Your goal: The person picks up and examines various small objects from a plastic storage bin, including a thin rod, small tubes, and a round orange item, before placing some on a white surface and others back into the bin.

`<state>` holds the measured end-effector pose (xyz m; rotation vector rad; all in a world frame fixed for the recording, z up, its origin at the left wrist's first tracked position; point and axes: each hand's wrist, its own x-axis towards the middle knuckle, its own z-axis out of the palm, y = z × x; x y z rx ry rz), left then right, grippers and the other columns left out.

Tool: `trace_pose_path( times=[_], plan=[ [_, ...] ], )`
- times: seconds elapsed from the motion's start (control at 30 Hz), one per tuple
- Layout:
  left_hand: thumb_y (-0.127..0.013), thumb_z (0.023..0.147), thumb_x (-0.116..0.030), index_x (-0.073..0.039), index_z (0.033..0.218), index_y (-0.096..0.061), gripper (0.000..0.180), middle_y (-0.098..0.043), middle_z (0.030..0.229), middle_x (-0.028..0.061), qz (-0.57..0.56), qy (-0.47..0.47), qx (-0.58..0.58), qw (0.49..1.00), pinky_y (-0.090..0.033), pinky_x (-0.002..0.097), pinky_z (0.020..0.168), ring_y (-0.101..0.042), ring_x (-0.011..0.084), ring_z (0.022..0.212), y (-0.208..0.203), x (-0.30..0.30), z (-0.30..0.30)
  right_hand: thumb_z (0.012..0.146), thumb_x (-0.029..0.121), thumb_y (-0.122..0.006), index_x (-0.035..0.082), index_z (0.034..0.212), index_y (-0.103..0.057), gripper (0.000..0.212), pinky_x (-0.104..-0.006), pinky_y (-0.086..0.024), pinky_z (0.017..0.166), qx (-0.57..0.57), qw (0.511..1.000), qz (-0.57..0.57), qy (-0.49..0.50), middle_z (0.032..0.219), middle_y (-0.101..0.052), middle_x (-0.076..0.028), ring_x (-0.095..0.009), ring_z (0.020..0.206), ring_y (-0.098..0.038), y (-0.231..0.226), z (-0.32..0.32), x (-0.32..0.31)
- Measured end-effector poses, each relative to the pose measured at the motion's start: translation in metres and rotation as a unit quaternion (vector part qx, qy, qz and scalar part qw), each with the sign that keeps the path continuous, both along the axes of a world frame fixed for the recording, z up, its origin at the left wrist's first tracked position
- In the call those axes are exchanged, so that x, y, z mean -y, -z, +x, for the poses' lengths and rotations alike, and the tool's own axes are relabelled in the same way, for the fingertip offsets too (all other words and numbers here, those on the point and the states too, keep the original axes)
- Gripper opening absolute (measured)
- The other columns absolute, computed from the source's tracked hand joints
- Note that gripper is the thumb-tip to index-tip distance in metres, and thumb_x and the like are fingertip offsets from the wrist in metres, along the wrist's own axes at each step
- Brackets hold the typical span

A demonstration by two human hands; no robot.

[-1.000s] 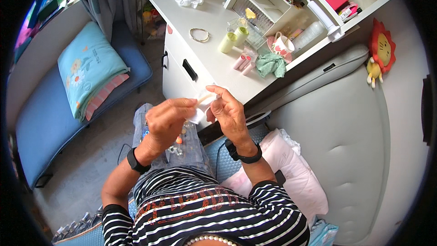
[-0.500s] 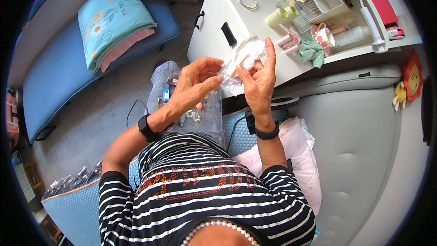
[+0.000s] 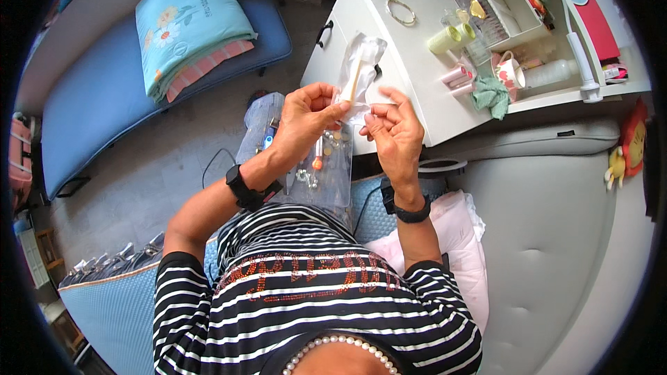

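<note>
A crumpled, clear plastic bag (image 3: 365, 48) is held up above my lap, with a thin, tan stick-like piece (image 3: 356, 78) lying lengthwise in it or against it. My left hand (image 3: 313, 112) pinches the bag's lower left side between thumb and fingers, close to the stick's lower end. At the bag's lower right corner, the thumb and forefinger of my right hand (image 3: 396, 132) close on the film, while its other fingers are bent and raised. Below both hands stands a transparent tray (image 3: 337, 191) with small beads, an orange-tipped item (image 3: 317, 162) and a blue item (image 3: 269, 142).
Beyond my hands is a white desk (image 3: 389, 45) bearing a bracelet (image 3: 401, 12), green cylinders (image 3: 445, 39), a green cloth (image 3: 490, 94) and a cup (image 3: 509, 71). A blue couch (image 3: 90, 118) with a folded quilt (image 3: 191, 21) stands left; a grey padded headboard (image 3: 528, 201) is right.
The bag has turned more upright, its loose end pointing away from me. My right hand has shifted from the stick to the bag's lower corner, and its raised forefinger has come down.
</note>
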<state>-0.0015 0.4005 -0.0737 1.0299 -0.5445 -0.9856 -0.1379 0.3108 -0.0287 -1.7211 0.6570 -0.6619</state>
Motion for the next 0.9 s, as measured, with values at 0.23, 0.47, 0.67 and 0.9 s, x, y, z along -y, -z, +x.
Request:
trace_pose_path(
  times=[0.23, 0.47, 0.67, 0.9],
  plan=[
    [-0.066, 0.087, -0.016, 0.002, 0.1, -0.06, 0.023, -0.067, 0.084, 0.0051, -0.049, 0.0, 0.044, 0.998, -0.051, 0.0211, 0.06, -0.063, 0.0084, 0.075, -0.019, 0.012, 0.024, 0.084, -0.005, -0.058, -0.004, 0.101, -0.064, 0.019, -0.0231, -0.05, 0.063, 0.04, 0.997, -0.067, -0.02, 0.096, -0.063, -0.008, -0.012, 0.071, -0.063, -0.01, 0.027, 0.007],
    [-0.061, 0.091, -0.027, 0.002, 0.132, -0.043, 0.053, -0.064, 0.106, 0.0105, -0.094, -0.027, 0.079, 0.992, -0.052, 0.0231, 0.069, -0.065, 0.014, 0.086, -0.046, 0.032, 0.064, 0.087, -0.001, -0.054, -0.009, 0.1, -0.063, 0.017, -0.0239, -0.052, 0.063, 0.173, 0.982, 0.064, 0.032, 0.079, -0.066, -0.009, -0.012, 0.065, -0.063, -0.041, 0.095, 0.04],
    [-0.062, 0.091, -0.026, -0.003, 0.131, -0.048, 0.048, -0.061, 0.114, 0.0087, -0.009, -0.023, 0.237, 0.971, -0.051, 0.0257, 0.072, -0.061, 0.0137, 0.093, -0.025, 0.038, 0.094, 0.084, -0.004, -0.054, -0.011, 0.104, -0.06, 0.021, -0.0264, -0.053, 0.06, 0.181, 0.975, -0.018, 0.13, 0.08, -0.065, -0.014, -0.016, 0.064, -0.063, -0.038, 0.155, 0.119],
    [-0.063, 0.086, -0.013, 0.001, 0.111, -0.061, 0.029, -0.067, 0.098, 0.0058, 0.013, 0.019, 0.269, 0.963, -0.05, 0.0248, 0.069, -0.061, 0.0107, 0.081, -0.006, 0.044, 0.09, 0.077, -0.011, -0.056, -0.016, 0.119, -0.043, 0.045, -0.0289, -0.048, 0.052, 0.155, 0.982, 0.054, 0.093, 0.069, -0.059, -0.013, -0.021, 0.058, -0.06, 0.013, 0.17, 0.208]
  ],
)
